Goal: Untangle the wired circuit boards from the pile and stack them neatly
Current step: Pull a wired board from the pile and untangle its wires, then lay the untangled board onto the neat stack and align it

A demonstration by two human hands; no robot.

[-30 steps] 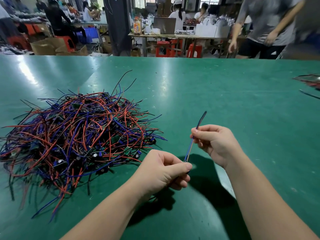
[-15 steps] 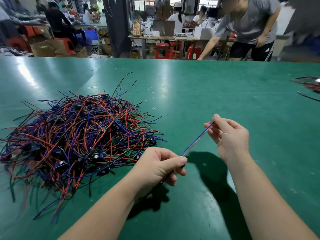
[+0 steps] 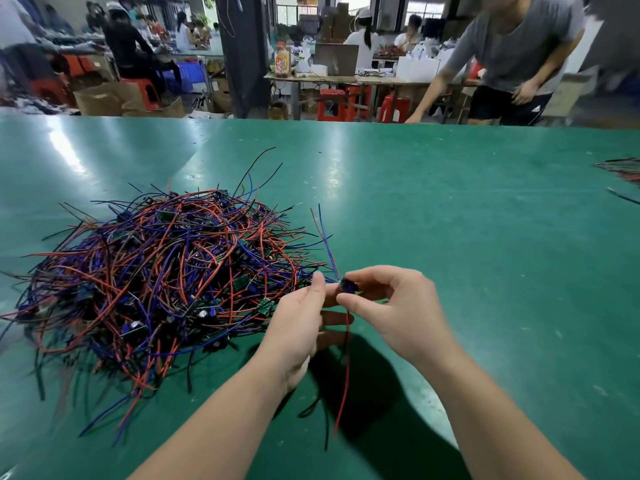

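Two hands meet low over the green table (image 3: 450, 254), close to the wearer. The right hand (image 3: 398, 310) pinches a small wired circuit board (image 3: 348, 285) between thumb and curled forefinger. The left hand (image 3: 301, 317) comes in from the other side, thumb raised just beside the board and fingers reaching beneath it. Whether those fingers clamp anything I cannot tell.

A red wire (image 3: 346, 375) and a black wire (image 3: 326, 427) hang from the board toward the wearer, below the hands. A blue-and-red pair (image 3: 323, 233) rises beyond them.

The piece looks very light. The board itself should be stiff, while its leads are limp, springy and apt to snag on neighbours. The solder joints are probably the weak spot, so the safer hold is on the board's edges, with the wires drawn gently through the fingers and not tugged.

Just left of the left hand lies the pile (image 3: 156, 282), a dense tangle of red, blue and black leads with more boards buried in it, its nearest strands reaching almost to that hand. Far right of the right hand, a second bunch of wires (image 3: 623, 171) sits at the frame edge. Beyond the table, a person in a grey shirt (image 3: 512, 39) leans forward.
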